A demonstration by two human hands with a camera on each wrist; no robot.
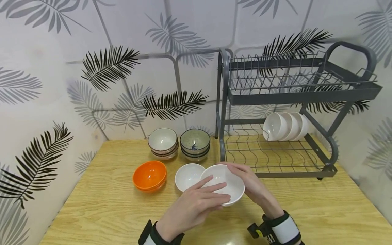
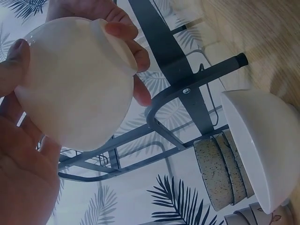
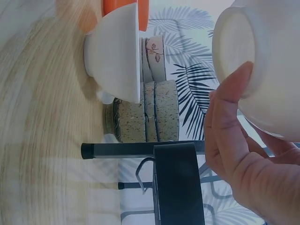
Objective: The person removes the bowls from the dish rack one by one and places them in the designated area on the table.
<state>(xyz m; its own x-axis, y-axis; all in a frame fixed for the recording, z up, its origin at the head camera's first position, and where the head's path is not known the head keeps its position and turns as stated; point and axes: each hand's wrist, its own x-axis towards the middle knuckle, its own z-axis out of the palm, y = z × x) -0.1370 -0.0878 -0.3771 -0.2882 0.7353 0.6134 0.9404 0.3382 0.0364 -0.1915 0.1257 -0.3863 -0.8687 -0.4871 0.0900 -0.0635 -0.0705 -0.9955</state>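
A white bowl [image 1: 235,188] is held tilted above the table by both hands. My left hand [image 1: 196,204] lays its fingers across the inside of this bowl, while its thumb [image 2: 16,65] presses the outside in the left wrist view. On the far right side, my right hand [image 1: 249,182] grips the rim, with a fingertip [image 3: 243,75] against the foot ring underneath. Just left of the held bowl, another white bowl [image 1: 187,175] stands upright on the table, partly hidden behind it.
Stacked orange bowls [image 1: 150,175] stand at left. Behind are stacked white bowls with dark rims [image 1: 162,139] and speckled greenish bowls [image 1: 195,141]. A two-tier grey dish rack [image 1: 294,175] stands at right, several white bowls [image 1: 275,126] leaning on its lower tier.
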